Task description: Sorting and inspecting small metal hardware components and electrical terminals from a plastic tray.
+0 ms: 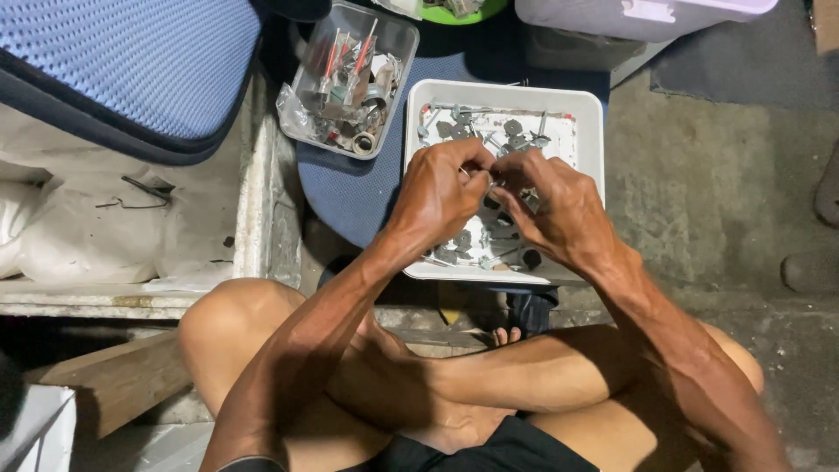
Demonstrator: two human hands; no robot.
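Our hands met over the white tray point(418, 175), hemmed by the clear tub point(398, 52) and a foam box point(258, 210); bare floor point(699, 192) lay right. Left hand point(437, 197) and right hand point(559, 210) pinched a small metal part point(491, 185) above the tray's fasteners point(463, 127).

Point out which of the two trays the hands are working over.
The white square tray of metal parts, not the clear tray to its left holding red-handled tools.
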